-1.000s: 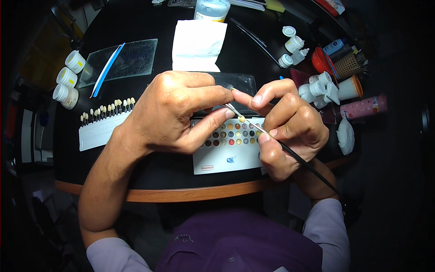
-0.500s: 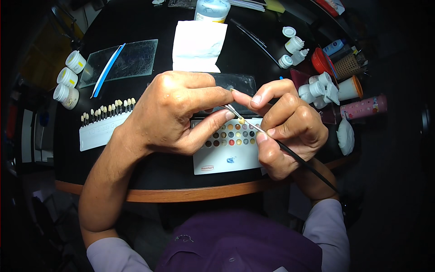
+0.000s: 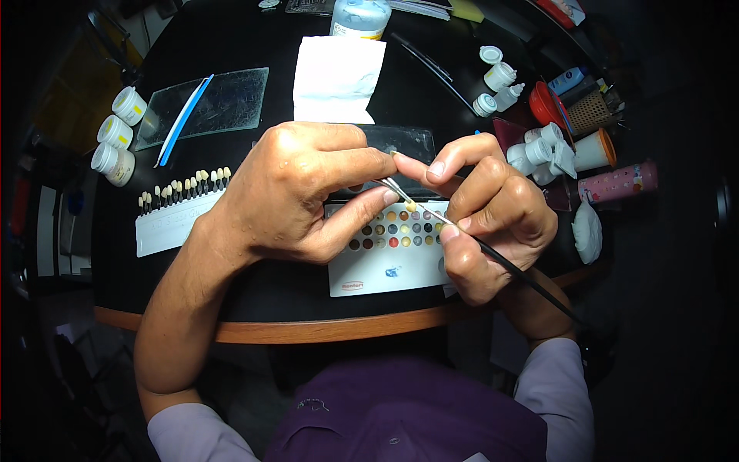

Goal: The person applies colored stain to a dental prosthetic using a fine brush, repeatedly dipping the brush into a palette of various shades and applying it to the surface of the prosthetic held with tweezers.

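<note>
Between the thumb and fingers of my left hand (image 3: pixel 308 192) are thin silver tweezers (image 3: pixel 392 185). A small cream tooth-shaped piece, likely a dental crown (image 3: pixel 411 206), is at their tip. My right hand (image 3: pixel 493 212) pinches a slim brush (image 3: pixel 508 268) with a black handle and metal ferrule. Its front end meets the crown; the bristles are too small to make out. The right index finger reaches forward to the left fingertips. Below the hands lies a white sample card (image 3: pixel 385 277) with rows of coloured round spots, partly covered by them.
Left are a tooth shade guide (image 3: pixel 173 231), a glass slab (image 3: pixel 231 100) bearing a blue-white strip (image 3: pixel 183 121), and white jars (image 3: pixel 115 132). A paper tissue (image 3: pixel 337 77) and bottle (image 3: pixel 360 17) stand beyond my hands. Small bottles (image 3: pixel 508 96) and a pink cylinder (image 3: pixel 616 182) are right.
My right hand and the brush have shifted very slightly. The left hand, tweezers and crown stay almost in the same place.
</note>
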A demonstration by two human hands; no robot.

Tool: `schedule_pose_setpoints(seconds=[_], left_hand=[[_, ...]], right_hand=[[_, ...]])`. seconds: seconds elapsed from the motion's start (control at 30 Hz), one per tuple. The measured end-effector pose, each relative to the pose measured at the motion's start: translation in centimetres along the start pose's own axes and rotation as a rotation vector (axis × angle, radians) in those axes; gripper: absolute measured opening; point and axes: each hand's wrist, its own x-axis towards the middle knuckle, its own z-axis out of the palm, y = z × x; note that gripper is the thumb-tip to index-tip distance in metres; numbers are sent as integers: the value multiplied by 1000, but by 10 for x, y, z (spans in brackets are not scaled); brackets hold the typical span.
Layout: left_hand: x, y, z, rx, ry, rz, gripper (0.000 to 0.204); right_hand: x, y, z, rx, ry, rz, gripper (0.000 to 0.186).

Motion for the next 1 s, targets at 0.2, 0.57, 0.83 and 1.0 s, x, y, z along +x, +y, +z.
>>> schedule_pose_setpoints(seconds=[0.2,0.57,0.83,1.0], left_hand=[[0,0,0,4,-2,3,14],[0,0,1,-10,3,-5,13],[-2,-6,-1,51,-61,-138,17],[-8,-20,-4,161,-85,-248,20]], right_hand=[[-1,0,3,50,33,27,20],[0,0,0,34,-1,26,20],[-4,14,-5,114,-38,27,14],[0,20,0,72,137,121,19]])
